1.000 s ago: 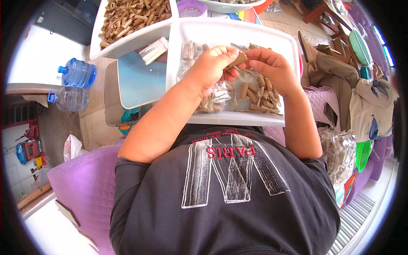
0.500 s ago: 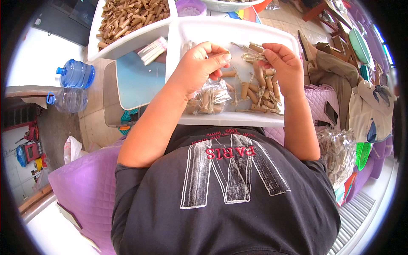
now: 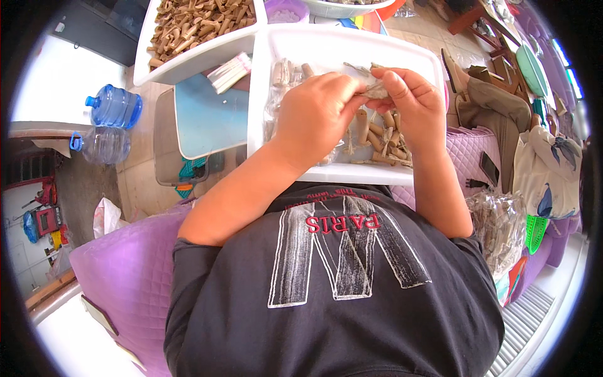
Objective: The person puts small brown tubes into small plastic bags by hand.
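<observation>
My hands meet over a white plastic tray (image 3: 352, 173). Between the fingertips of my right hand (image 3: 419, 103) is a small pale, straw-like bundle (image 3: 377, 92). My left hand (image 3: 319, 116) is closed in a pinch at the bundle's left end; its fingertips are partly hidden. Beneath and beside my right hand, small brown cylinders (image 3: 379, 139) with pale strings lie in a loose heap. Several clear-wrapped packets (image 3: 282, 72) of similar pieces lie along the tray's left side, partly covered by my left hand and forearm.
A white bin (image 3: 188, 70) full of brown pieces adjoins at the far left. White-tipped plastic bags (image 3: 230, 73) lie beside the tray, over a light-blue board (image 3: 207, 125). Someone's trousered leg (image 3: 496, 103) is at the right. A full clear bag (image 3: 496, 229) sits by my right elbow.
My left hand has moved right to meet my right hand at the bundle, uncovering packets at the tray's far left. My right hand stays nearly in place.
</observation>
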Demonstrator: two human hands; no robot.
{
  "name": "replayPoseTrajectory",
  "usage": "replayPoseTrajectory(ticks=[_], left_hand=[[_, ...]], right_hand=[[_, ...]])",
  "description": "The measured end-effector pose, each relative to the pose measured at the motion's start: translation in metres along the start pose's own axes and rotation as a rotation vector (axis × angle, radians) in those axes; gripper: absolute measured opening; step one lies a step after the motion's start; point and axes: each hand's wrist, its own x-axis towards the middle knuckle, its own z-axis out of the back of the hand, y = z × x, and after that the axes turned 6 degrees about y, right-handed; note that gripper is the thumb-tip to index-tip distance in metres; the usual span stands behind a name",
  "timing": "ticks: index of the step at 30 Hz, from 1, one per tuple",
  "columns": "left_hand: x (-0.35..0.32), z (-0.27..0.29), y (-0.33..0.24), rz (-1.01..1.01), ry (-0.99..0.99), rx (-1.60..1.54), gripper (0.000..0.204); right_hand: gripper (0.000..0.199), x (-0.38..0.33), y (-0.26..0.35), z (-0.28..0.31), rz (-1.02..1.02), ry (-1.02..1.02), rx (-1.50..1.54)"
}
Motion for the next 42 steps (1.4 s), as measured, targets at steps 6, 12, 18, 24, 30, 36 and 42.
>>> replayPoseTrajectory(ticks=[6,12,18,24,30,36,42], left_hand=[[0.000,0.002,0.002,0.759,0.155,-1.203,0.014],[-0.004,0.005,0.002,0.860,0.139,-1.304,0.018],[-0.009,0.009,0.010,0.829,0.128,-1.218,0.021],[-0.009,0.017,0.012,0.833,0.135,-1.224,0.023],[-0.012,0.016,0.010,0.808,0.157,-1.272,0.022],[-0.015,0.013,0.010,0.814,0.175,-1.296,0.018],[-0.020,0.006,0.011,0.646,0.264,-1.180,0.014]], right_hand=[[0.015,0.003,-0.014,0.005,-0.006,0.123,0.007],[0.012,0.002,-0.019,0.007,-0.044,0.184,0.156],[0.015,0.003,-0.018,0.015,-0.142,0.310,0.143],[0.015,0.003,-0.018,0.032,-0.248,0.396,0.315],[0.014,0.004,-0.030,0.034,-0.239,0.220,0.494],[0.018,0.003,-0.030,0.034,-0.185,0.242,0.482],[0.021,0.000,-0.018,0.019,-0.171,0.231,0.432]])
